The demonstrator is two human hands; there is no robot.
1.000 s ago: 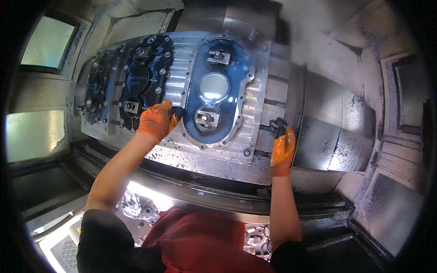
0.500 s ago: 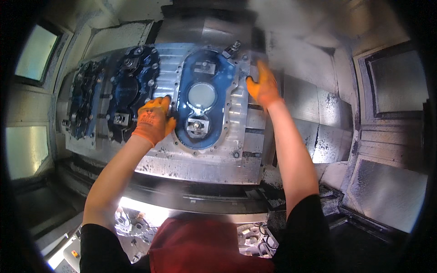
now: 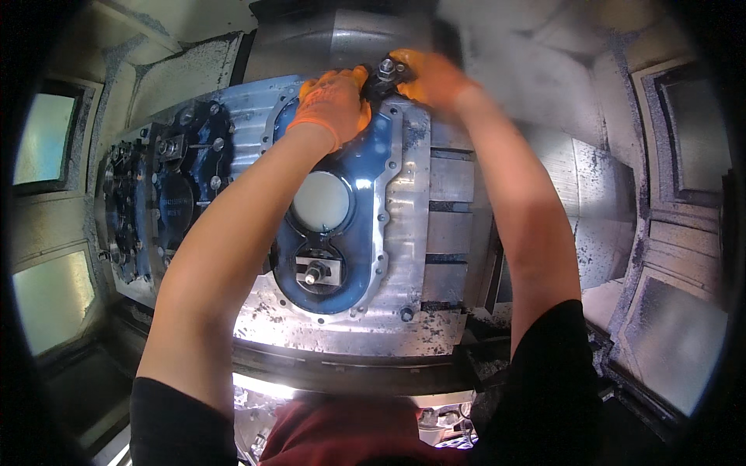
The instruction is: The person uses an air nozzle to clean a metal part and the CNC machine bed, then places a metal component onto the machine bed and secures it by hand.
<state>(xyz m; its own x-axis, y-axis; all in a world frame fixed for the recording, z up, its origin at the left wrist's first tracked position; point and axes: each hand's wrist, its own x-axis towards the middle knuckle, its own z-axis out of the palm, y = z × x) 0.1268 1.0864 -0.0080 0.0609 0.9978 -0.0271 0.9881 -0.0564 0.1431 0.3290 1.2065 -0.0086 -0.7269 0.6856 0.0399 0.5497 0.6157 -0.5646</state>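
A metal casting (image 3: pixel 378 241) with a bolt-holed rim lies on the fixture plate, its blue inside around a pale round opening. At its far edge is a dark clamp (image 3: pixel 384 87) with an upright bolt and nut. My right hand (image 3: pixel 432 79), in an orange glove, grips the clamp's right side between thumb and fingers. Close against its left side, my left hand (image 3: pixel 332 105), gloved alike, has its fingers curled; what they hold is hidden. Nearer to me, inside the casting, a second clamp (image 3: pixel 317 270) has a bolt through its plate. My left forearm covers the casting's left side.
Dark castings (image 3: pixel 183 179) with clamps stand to the left on the same fixture plate (image 3: pixel 435 330). Slotted metal blocks (image 3: pixel 451 182) line the right side. Machine walls with a window (image 3: pixel 48 138) surround the work, and sloping metal sheets (image 3: pixel 598 202) lie at right.
Both hands have moved to the clamp at the casting's far edge, my left from the casting's left side, my right from its right side. The view has shifted closer over the casting.
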